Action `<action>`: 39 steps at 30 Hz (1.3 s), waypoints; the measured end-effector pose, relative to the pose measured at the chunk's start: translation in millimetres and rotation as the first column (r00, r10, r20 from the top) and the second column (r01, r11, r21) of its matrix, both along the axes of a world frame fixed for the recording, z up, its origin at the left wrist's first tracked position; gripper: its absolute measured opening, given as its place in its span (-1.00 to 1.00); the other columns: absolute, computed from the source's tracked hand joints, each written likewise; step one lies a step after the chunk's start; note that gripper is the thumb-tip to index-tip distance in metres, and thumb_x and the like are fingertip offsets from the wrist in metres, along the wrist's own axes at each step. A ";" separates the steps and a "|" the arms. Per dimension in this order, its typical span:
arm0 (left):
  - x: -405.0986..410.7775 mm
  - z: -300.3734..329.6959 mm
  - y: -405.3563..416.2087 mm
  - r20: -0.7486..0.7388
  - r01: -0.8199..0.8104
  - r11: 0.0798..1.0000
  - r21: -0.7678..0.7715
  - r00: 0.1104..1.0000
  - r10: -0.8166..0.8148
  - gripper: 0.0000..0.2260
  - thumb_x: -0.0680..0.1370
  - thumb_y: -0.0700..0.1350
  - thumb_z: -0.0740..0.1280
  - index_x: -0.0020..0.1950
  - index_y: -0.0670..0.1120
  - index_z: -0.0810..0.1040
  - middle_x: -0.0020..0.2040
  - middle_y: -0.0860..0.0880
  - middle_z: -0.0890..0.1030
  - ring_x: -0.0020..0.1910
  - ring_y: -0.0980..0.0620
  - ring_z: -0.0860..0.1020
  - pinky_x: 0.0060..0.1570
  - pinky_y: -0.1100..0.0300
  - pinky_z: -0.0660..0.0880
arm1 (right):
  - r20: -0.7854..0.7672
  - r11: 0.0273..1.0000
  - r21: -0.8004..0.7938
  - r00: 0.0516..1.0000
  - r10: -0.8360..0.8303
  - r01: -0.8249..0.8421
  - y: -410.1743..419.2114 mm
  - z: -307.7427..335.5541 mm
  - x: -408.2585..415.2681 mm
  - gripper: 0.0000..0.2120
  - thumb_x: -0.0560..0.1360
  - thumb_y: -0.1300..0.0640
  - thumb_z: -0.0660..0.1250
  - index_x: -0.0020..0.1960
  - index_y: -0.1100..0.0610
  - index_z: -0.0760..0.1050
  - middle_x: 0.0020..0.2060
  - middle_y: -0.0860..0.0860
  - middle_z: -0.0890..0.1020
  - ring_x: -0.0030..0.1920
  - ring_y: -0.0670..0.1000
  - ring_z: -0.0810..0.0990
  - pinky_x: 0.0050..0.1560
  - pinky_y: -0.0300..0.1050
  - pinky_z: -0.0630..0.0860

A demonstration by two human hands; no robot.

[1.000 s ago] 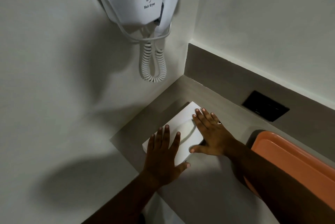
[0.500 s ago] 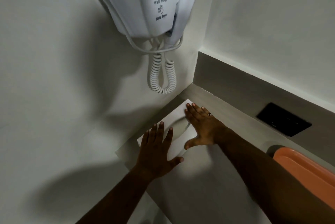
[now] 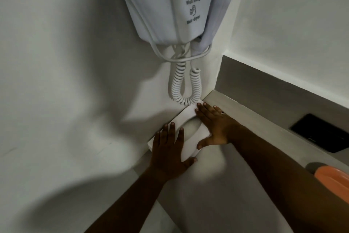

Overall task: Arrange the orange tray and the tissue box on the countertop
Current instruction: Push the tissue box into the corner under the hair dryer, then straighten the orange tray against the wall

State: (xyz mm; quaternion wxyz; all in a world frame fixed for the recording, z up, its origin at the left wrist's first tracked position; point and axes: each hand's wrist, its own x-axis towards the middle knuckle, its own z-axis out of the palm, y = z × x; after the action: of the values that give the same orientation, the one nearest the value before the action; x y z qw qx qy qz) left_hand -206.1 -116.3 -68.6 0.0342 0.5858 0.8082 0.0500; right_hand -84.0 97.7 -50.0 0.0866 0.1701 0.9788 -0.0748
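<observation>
Both hands lie flat, fingers spread wide, on the white tissue box (image 3: 190,129) at frame centre against the wall: left hand (image 3: 169,154) near end, right hand (image 3: 214,125) far end. The orange tray (image 3: 334,179) sits on the bench (image 3: 217,185) at lower right.

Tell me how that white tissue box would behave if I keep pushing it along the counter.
The tissue box is flat and low, so it should slide, not tip. It looks like thin card, probably light and easily dented under the left hand and right hand. The smooth countertop likely offers little grip.
</observation>
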 end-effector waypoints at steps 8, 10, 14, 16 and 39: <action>7.9 18.3 -6.5 0.056 0.023 1.000 -0.008 0.998 -0.022 -0.11 0.38 0.36 0.36 0.44 -0.27 0.32 0.41 -0.45 0.29 0.36 -0.51 0.28 0.27 -0.45 0.25 | -0.117 0.888 -0.219 0.893 -0.435 0.404 -78.9 4.2 71.8 0.24 0.23 -0.70 -0.04 0.60 0.08 -0.31 0.60 0.06 -0.26 0.57 0.05 -0.30 0.52 0.05 -0.28; 17.8 21.8 -4.7 0.043 0.069 0.998 -0.012 0.997 -0.068 -0.13 0.41 0.41 0.17 0.45 -0.26 0.32 0.42 -0.43 0.30 0.37 -0.49 0.28 0.28 -0.43 0.24 | -0.118 0.828 -0.261 0.835 -0.537 0.496 -99.6 3.7 111.9 0.25 0.20 -0.72 -0.09 0.59 0.06 -0.34 0.58 0.04 -0.30 0.55 0.03 -0.35 0.52 0.04 -0.30; 71.1 23.5 7.7 0.032 0.239 0.971 0.002 0.971 -0.239 -0.11 0.41 0.41 0.31 0.52 -0.15 0.20 0.51 -0.33 0.21 0.47 -0.38 0.16 0.39 -0.34 0.09 | -0.161 0.702 -0.252 0.687 -0.709 0.666 -133.6 4.3 208.3 0.14 0.26 -0.69 -0.14 0.57 0.01 -0.36 0.57 0.03 -0.30 0.53 0.01 -0.40 0.52 0.00 -0.33; 113.3 24.4 13.6 0.062 0.358 0.934 0.004 0.932 -0.358 -0.14 0.40 0.37 0.35 0.51 -0.13 0.24 0.50 -0.32 0.23 0.47 -0.37 0.17 0.39 -0.32 0.13 | -0.165 0.622 -0.246 0.600 -0.783 0.744 -147.8 4.7 257.9 0.10 0.26 -0.70 -0.18 0.53 -0.03 -0.38 0.58 0.03 -0.27 0.52 0.00 -0.39 0.52 0.04 -0.31; 361.9 -27.8 50.1 0.157 0.688 0.636 -0.350 0.712 -0.684 0.07 0.13 0.70 -0.14 0.52 0.21 -0.25 0.56 -0.14 -0.34 0.46 -0.34 -0.39 0.38 -0.31 -0.34 | 0.316 0.264 -0.169 0.306 -0.898 0.949 -215.9 -37.2 498.5 0.16 0.08 -0.78 -0.25 0.51 -0.23 -0.45 0.51 0.03 -0.48 0.51 0.27 -0.45 0.42 0.52 -0.27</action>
State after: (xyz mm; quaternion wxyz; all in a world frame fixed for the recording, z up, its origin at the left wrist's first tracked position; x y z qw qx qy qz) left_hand 155.7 -66.2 -96.4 0.1685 0.8294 0.5183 -0.1227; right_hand 414.5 -118.1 -87.1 0.1293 0.6975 0.6561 -0.2575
